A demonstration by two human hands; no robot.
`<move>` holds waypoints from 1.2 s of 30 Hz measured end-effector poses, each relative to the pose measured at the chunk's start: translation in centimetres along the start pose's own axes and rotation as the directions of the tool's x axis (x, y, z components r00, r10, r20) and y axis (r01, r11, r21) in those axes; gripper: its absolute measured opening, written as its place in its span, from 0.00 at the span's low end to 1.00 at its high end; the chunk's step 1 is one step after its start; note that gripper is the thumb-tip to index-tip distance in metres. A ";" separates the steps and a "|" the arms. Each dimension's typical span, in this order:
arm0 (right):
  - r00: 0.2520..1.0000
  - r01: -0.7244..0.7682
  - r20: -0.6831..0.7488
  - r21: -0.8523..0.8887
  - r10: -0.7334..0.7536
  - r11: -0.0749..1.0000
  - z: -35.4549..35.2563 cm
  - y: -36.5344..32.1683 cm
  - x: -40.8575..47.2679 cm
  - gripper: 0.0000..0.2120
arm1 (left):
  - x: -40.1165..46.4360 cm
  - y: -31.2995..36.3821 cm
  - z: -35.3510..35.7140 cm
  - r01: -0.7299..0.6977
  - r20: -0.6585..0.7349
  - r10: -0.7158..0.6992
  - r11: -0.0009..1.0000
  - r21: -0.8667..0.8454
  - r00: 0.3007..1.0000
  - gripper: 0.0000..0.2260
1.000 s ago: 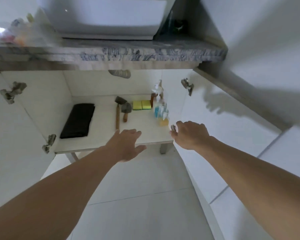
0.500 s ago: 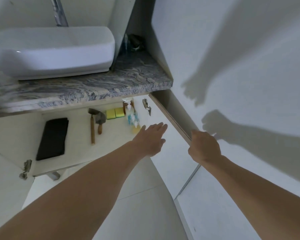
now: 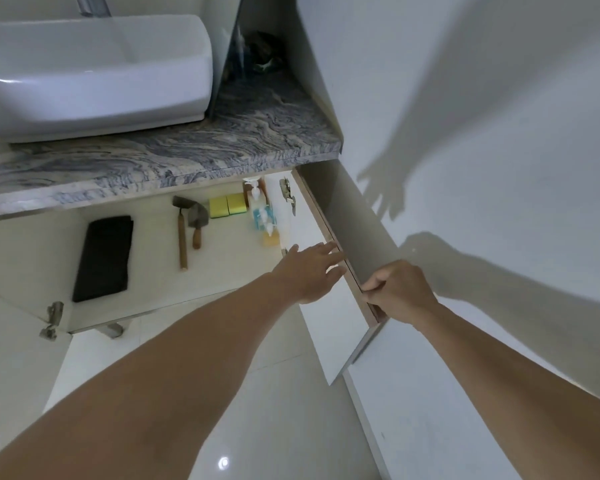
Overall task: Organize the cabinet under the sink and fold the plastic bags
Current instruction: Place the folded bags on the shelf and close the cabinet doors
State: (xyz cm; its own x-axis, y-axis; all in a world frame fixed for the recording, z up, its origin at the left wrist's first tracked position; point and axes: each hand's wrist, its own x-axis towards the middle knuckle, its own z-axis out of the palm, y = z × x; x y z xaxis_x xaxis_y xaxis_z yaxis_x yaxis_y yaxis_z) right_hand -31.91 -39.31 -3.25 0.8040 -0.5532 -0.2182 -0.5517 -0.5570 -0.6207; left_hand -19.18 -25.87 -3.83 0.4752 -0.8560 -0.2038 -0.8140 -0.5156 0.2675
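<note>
Cabinet door [image 3: 347, 216] between both hands

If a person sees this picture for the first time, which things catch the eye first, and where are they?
Two bare arms reach in from below: the right hand grips the edge of the open cabinet door at the right, and the left hand stretches open-fingered beside it. Inside the cabinet, a folded black bag lies at the left, dark against the pale shelf. Above, the white sink sits on a veined stone counter.

The folded plastic bags [image 3: 104, 256] are black, the two sponges [image 3: 228, 206] yellow-green, the countertop [image 3: 174, 157] grey with wavy veins, the sink [image 3: 94, 71] white.
</note>
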 end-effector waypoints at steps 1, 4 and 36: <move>0.998 -0.029 0.056 0.065 0.026 0.997 0.3 -0.7 -0.2 0.04 | -0.4 -0.4 0.0 0.003 -0.027 -0.004 0.999 -0.040 1.000 0.20; 0.962 -0.180 0.252 0.305 0.103 0.935 1.6 -3.1 -0.8 0.04 | -1.9 -1.8 0.3 0.037 -0.122 -0.061 0.981 -0.189 0.991 0.17; 0.663 0.579 0.147 -0.722 -0.734 0.378 13.9 -18.9 18.0 0.12 | -5.6 -22.4 -1.4 0.397 -0.644 -0.215 0.905 0.150 0.734 0.15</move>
State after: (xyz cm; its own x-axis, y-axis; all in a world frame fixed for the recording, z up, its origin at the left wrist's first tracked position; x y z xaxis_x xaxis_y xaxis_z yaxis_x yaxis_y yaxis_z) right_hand -3.85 -30.10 -5.93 0.9708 0.1328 0.1997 0.0963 -0.9784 0.1827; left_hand -3.09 -9.56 -7.33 0.7393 -0.5423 0.3992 -0.5984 -0.8009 0.0202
